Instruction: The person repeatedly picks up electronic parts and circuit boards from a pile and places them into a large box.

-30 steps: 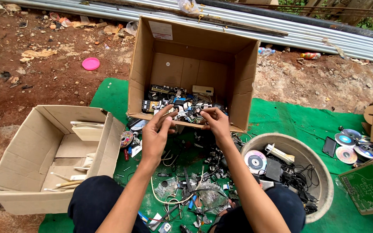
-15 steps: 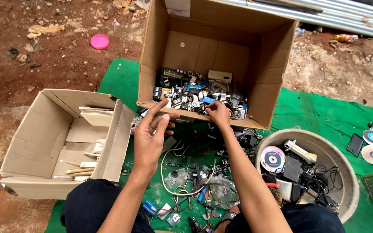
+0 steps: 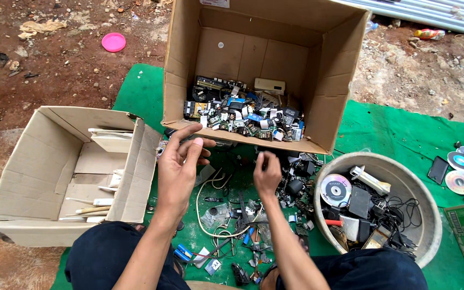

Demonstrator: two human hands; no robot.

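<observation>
Hovering at the centre of the frame, the left hand (image 3: 178, 166) is held palm-up with fingers spread and loosely curled, gripping nothing that can be seen. Just right of it, the right hand (image 3: 267, 174) hangs with its fingers bunched downward; whether they pinch something small cannot be told. Below both hands lies a heap of loose electronic scrap (image 3: 232, 225) on the green mat (image 3: 398, 129): a white cable, small connectors and bits of clear plastic.

Directly above the hands, in the upper middle of the frame, stands a tall cardboard box (image 3: 186, 59) tipped on its side with its opening toward the person, its lower wall covered with small circuit boards and components (image 3: 243, 113). At the left of the frame sits a second open cardboard box (image 3: 33, 177), holding a few pale flat strips and pieces of cardboard. At the lower right, a round grey basin (image 3: 428, 215) holds a disc, black cables, dark casings and a white part. More discs (image 3: 460, 172) lie on the mat at the far right edge. A pink lid (image 3: 114, 42) rests on the bare earth at upper left.
</observation>
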